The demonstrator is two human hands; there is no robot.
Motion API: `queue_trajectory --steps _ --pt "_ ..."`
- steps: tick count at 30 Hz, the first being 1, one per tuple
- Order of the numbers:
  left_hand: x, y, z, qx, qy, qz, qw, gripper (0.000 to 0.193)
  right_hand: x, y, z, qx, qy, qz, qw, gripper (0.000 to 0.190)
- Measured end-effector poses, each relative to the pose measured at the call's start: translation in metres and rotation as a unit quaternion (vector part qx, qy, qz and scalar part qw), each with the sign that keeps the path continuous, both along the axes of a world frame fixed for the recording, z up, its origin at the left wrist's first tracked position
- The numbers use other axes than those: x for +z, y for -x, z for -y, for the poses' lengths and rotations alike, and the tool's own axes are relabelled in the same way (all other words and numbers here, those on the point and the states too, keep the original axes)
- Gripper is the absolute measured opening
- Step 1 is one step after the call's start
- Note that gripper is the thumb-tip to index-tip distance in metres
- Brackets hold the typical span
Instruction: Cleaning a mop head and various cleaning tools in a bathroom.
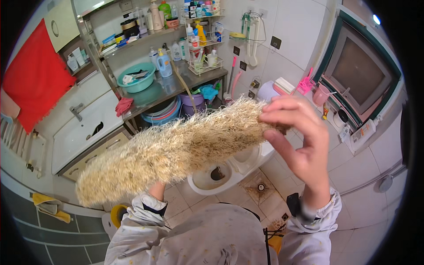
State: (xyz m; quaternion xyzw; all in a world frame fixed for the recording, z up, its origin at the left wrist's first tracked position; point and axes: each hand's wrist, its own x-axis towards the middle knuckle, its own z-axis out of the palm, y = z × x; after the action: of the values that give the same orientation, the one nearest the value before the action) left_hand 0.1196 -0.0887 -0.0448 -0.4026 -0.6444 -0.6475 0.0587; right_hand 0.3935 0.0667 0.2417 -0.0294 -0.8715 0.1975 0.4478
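Observation:
A long, shaggy, straw-coloured mop or duster head (pixel 172 150) stretches across the middle of the view, raised in front of me. Its curly fibres stand out on all sides. My right hand (pixel 299 135) has its thumb and fingertips on the right end, gripping it. Most of my left hand (pixel 157 191) is hidden behind the fibres; only the wrist and a little of the hand show below the head. Whether those fingers grip it cannot be seen. Beneath and beyond it stands a white toilet (pixel 212 190), partly covered by the head.
A white sink (pixel 76 132) is at left. A metal shelf (pixel 188 81) carries a turquoise basin (pixel 136 86) and several bottles, with a purple bucket (pixel 192 102) below. A floor drain (pixel 261 187) lies right of the toilet. A dark green-framed window (pixel 361 71) and ledge are at right.

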Motion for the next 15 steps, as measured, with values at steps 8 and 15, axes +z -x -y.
queue_trajectory --steps 8,15 --pt "-0.013 -0.006 0.012 -0.001 -0.027 0.027 0.999 0.03 0.028 -0.01 0.006 -0.044 -0.06 0.068 0.995 0.024" --pt "-0.015 -0.007 0.026 0.007 -0.034 0.041 0.999 0.03 0.041 0.004 -0.004 0.002 -0.078 0.117 0.99 0.022"
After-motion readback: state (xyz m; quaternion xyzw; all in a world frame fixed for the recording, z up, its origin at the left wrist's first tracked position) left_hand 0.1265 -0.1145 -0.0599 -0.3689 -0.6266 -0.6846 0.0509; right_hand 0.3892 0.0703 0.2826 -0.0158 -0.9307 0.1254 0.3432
